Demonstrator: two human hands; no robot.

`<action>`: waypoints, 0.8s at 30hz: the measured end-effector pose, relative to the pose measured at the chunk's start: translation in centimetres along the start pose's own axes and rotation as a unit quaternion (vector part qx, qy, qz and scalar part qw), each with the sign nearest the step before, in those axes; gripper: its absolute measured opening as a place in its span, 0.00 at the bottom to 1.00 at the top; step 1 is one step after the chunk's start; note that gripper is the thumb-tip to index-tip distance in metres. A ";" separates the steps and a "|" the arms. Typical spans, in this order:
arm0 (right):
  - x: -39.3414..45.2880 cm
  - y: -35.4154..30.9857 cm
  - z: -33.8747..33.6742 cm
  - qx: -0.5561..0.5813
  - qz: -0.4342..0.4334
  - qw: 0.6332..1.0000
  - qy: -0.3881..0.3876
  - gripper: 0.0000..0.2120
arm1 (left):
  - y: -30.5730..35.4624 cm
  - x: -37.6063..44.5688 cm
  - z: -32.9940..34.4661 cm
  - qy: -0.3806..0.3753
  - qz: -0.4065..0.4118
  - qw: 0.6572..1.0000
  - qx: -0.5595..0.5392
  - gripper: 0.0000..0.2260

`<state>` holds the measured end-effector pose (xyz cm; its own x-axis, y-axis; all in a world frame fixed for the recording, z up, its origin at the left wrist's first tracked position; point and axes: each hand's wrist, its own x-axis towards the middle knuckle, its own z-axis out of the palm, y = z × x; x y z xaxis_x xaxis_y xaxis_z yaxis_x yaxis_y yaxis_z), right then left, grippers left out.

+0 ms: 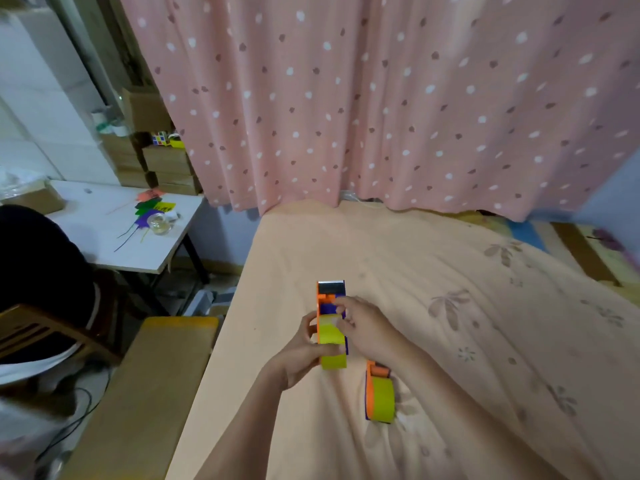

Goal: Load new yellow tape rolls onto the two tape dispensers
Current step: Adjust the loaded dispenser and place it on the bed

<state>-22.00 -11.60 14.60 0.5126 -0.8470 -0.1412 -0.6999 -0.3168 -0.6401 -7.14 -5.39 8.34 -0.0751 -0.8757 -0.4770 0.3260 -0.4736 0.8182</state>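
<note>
- Head view looks down on a bed (450, 271) under a peach sheet, serving as the work area; soft and roomy, so parts can be set down without rolling off.
- Held up over the bed near its left edge, about midway along: one orange and blue tape dispenser (330, 299), blade end pointing away toward the curtain (381, 98), probably to keep the cutter clear of the fingers while threading.
- Seated on that dispenser: a yellow tape roll (332, 344), its loose end apparently drawn up toward the roller; exact path of the strip too blurred to tell.
- Left hand (304, 355) wrapped around dispenser and roll from the left side, grip clamped on the dispenser body, seemingly to steady it.
- Right hand (367, 327) reaching in from the right, fingertips (341, 308) pinched together at the tape's leading end just below the blade; likely feeding it forward.
- Lying on the sheet closer to the near edge, just right of the hands and partly under the right forearm: a second dispenser (375, 393) with its own yellow roll (383, 398) already mounted, parked on its side out of the way.
- Judged from this: both rolls seated, threading of the held one the remaining step; sticky strip may cling to fingers or fold on itself.
- Beyond the bed's left edge: a white surface (104, 244) with coloured scraps, apart from the task.
</note>
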 end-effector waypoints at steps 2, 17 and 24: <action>-0.2 -0.4 -0.5 -0.047 -0.001 0.998 -0.045 0.22 | 0.0 0.0 0.7 -0.004 0.012 0.999 0.034 0.44; -2.0 -0.3 -2.9 0.005 0.054 0.995 -0.087 0.12 | -0.6 -1.1 2.0 -0.012 0.022 0.992 0.127 0.50; -2.3 -0.8 -3.2 -0.015 0.059 0.993 -0.105 0.08 | -1.4 -1.5 2.3 -0.023 0.020 0.990 0.134 0.48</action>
<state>-24.23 -10.82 17.87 0.5162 -0.7727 -0.3694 -0.7740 -0.2363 -0.5874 -9.65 -3.66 8.61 -0.1127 -0.8950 -0.4315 0.0678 -0.4402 0.8953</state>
